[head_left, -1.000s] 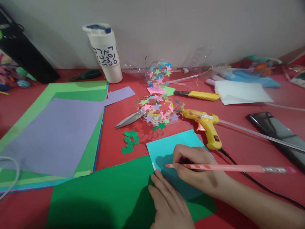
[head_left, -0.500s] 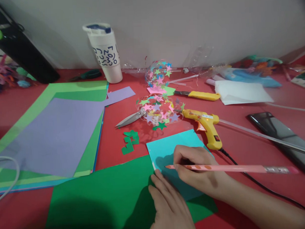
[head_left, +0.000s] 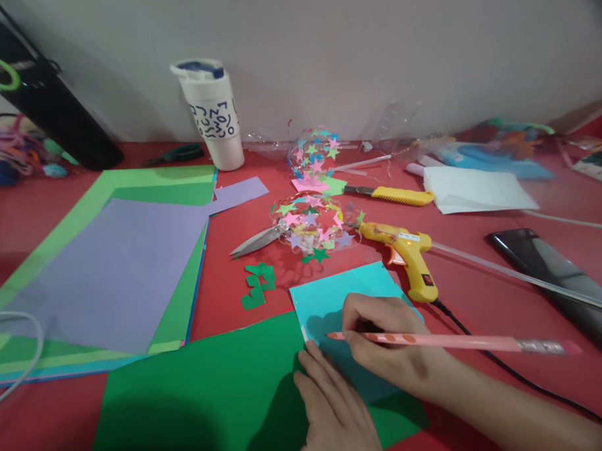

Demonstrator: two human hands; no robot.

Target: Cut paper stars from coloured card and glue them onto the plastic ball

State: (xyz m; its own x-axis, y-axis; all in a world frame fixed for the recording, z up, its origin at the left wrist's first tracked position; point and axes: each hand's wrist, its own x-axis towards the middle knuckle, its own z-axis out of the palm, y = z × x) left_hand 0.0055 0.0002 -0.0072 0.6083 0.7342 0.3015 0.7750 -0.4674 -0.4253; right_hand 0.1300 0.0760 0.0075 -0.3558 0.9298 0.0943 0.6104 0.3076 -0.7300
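Observation:
A pink pencil [head_left: 453, 342] is pinched in my right hand [head_left: 384, 338], its tip at the left part of a bright blue sheet of paper [head_left: 342, 283]. My left hand [head_left: 334, 405] lies flat with fingers stretched out, over the lower left edge of that sheet. Beneath both hands spreads a larger green sheet [head_left: 202, 387]. Small green paper scraps [head_left: 258, 285] sit on the red table just beyond it. Behind the blue sheet is a clear rounded piece dotted with paper stars [head_left: 310, 218], with a scissor blade [head_left: 256, 241] sticking out from its left side.
A yellow glue gun [head_left: 405, 251] with a black cord lies right of the blue sheet, near a dark phone [head_left: 554, 282]. Beyond it is a yellow utility knife [head_left: 399, 195]. Coloured paper [head_left: 115, 271] is stacked at left. A white tumbler [head_left: 213, 117] stands by the wall.
The whole view has shifted slightly, so things sit a little lower in the picture. My right hand still grips the pencil at the blue sheet, and my left hand stays in place.

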